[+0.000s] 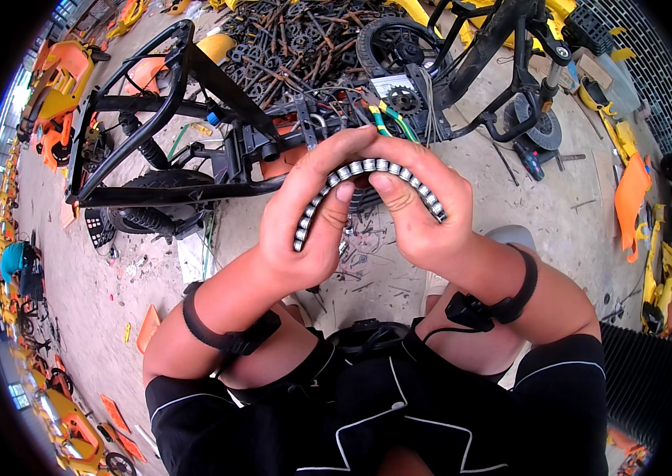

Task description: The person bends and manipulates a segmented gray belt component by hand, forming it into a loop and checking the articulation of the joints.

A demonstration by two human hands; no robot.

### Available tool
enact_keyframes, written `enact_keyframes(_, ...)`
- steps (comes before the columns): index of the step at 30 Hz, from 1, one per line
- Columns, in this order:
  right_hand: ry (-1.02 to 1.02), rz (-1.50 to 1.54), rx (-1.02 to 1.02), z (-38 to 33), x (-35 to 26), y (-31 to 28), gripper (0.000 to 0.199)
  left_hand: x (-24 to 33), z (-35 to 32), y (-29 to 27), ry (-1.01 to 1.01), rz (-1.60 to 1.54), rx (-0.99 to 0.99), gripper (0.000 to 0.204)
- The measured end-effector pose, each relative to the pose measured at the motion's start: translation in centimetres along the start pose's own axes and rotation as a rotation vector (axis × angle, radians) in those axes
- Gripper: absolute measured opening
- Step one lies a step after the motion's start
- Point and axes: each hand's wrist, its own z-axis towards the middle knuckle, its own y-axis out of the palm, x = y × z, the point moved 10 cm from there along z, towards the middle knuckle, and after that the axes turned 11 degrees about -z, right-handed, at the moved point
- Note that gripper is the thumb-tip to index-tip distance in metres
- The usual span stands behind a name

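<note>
A short length of silver roller chain (368, 170) is bent into an arch between both my hands. My left hand (308, 222) grips its left end, which hangs down past the thumb. My right hand (423, 210) pinches the right end, with the thumb pressed under the links. Both hands are held up in front of me, above my knees. Black straps circle each forearm, and the one on the right arm carries a small black device (471, 309).
A black bike frame (185, 119) lies on the concrete floor ahead, with a wheel (395, 44), a sprocket and loose wires. A heap of dark metal parts (296, 40) sits behind. Orange and yellow plastic shells (633, 198) lie around the edges.
</note>
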Motion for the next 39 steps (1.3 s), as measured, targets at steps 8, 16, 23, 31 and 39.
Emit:
enact_keyframes(8, 0.041, -0.001, 0.020, -0.2, 0.1, 0.0, 0.026, -0.5, -0.2, 0.0, -0.039, -0.086, 0.045, 0.040)
enact_keyframes(16, 0.059, -0.002, 0.044, -0.5, 0.4, 0.1, 0.027, -0.6, -0.4, -0.1, -0.051, -0.088, 0.072, 0.039)
enact_keyframes(23, 0.092, 0.026, 0.063, -0.7, 0.7, 0.1, 0.026, -0.7, -0.4, 0.1, -0.043, -0.115, 0.093, 0.039)
enact_keyframes(31, 0.123, 0.011, 0.090, -1.0, 1.0, 0.3, 0.025, -1.1, -0.8, 0.0, -0.062, -0.106, 0.137, 0.037)
enact_keyframes(39, 0.089, -0.042, 0.135, -1.0, 0.8, 0.0, 0.024, -1.5, -0.9, 0.2, -0.081, -0.113, 0.162, 0.037)
